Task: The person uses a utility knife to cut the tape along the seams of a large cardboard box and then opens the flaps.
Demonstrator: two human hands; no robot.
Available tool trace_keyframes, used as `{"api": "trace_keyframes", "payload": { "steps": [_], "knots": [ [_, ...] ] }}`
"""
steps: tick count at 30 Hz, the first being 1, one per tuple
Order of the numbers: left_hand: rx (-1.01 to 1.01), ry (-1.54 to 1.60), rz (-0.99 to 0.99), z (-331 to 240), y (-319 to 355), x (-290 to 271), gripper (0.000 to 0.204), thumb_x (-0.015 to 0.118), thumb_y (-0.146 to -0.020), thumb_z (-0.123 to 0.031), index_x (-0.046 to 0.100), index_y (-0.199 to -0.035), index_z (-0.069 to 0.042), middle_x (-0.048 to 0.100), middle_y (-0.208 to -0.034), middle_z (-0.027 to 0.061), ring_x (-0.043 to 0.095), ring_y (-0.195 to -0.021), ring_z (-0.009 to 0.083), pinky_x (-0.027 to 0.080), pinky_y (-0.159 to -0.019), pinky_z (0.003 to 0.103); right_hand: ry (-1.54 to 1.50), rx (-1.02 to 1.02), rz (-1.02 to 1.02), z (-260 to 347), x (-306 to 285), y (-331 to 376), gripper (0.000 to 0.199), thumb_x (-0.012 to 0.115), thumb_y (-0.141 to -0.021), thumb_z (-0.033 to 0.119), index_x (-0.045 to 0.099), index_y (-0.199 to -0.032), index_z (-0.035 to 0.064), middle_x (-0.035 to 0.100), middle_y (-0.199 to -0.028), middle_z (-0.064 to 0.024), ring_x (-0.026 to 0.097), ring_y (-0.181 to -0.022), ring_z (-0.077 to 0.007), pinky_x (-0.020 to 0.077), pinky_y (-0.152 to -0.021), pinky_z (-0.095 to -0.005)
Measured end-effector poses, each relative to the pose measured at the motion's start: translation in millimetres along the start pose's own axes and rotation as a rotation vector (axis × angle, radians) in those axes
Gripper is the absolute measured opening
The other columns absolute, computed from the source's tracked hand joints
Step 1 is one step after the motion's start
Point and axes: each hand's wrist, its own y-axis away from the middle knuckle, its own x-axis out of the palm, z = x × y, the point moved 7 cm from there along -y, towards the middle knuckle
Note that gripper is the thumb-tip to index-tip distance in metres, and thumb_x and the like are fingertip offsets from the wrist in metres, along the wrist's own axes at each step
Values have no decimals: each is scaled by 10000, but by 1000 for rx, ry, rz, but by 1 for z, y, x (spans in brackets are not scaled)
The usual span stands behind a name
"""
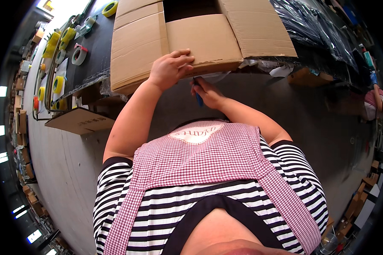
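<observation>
A striped shirt point(166, 208) sits behind the left hand point(170, 70), which lies spread on a cardboard box point(204, 40); the right hand point(207, 92), closer, grips a blue tool point(199, 100).

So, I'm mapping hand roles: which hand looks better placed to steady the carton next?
Probably the left: the left hand already lies on the carton and appears to hold nothing, whereas the right hand is by its near edge, gripping a blue object.

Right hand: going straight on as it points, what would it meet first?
The right hand, with its blue tool, would probably meet the cardboard box, at its near side; depth is unclear.
</observation>
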Motion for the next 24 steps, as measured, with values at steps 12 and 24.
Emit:
{"api": "trace_keyframes", "payload": {
  "steps": [12, 24],
  "knots": [
    [10, -18, -8, 1, 1, 1, 269, 673, -934, -338, 748, -1153, -201, 654, -1324, 14, 684, -1060, 262, 555, -890, 378, -67, 81, 116, 5, 26, 9, 223, 476, -1042, 174, 499, -1222, 43, 667, -905, -101, 670, -932, -246, 512, -845, -371],
    [29, -33, -21, 1, -1, 0, 279, 673, -934, -352, 747, -1155, -197, 654, -1325, 22, 688, -1053, 271, 555, -892, 380, -46, 337, 173, -77, 34, 3, 168, 473, -1046, 151, 513, -1151, 25, 630, -869, -89, 644, -799, -215, 523, -789, -370]
  ]
}}
